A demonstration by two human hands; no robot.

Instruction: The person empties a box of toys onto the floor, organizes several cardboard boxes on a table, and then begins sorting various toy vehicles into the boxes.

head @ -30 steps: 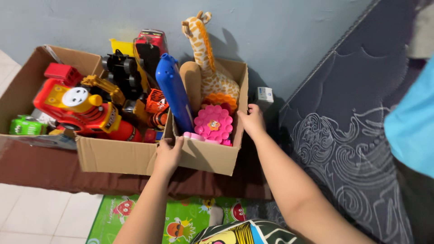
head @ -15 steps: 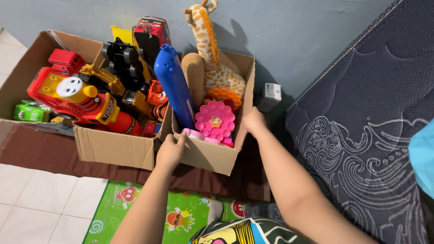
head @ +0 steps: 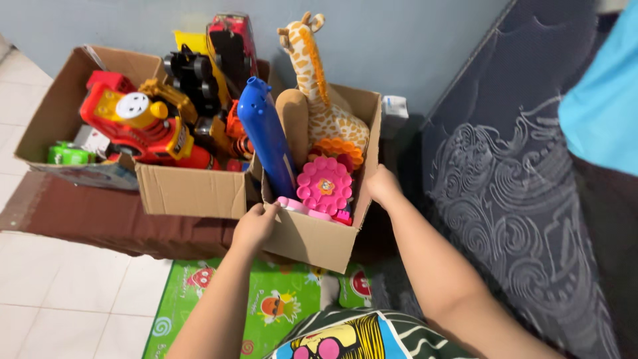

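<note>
Small cardboard box (head: 312, 239) held between both hands. Left hand (head: 252, 226) curled over near rim, right hand (head: 383, 186) gripping far side (closer to mattress (head: 518, 199)).

both hands (head: 252, 226) clasped, forearms extended

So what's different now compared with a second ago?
The smaller cardboard box has come toward the person; its near corner now overlaps the green play mat. The left hand and right hand keep the same grip on its near and right edges. The giraffe, blue tube and pink flower toy stay inside; the bigger toy box sits as before.
</note>
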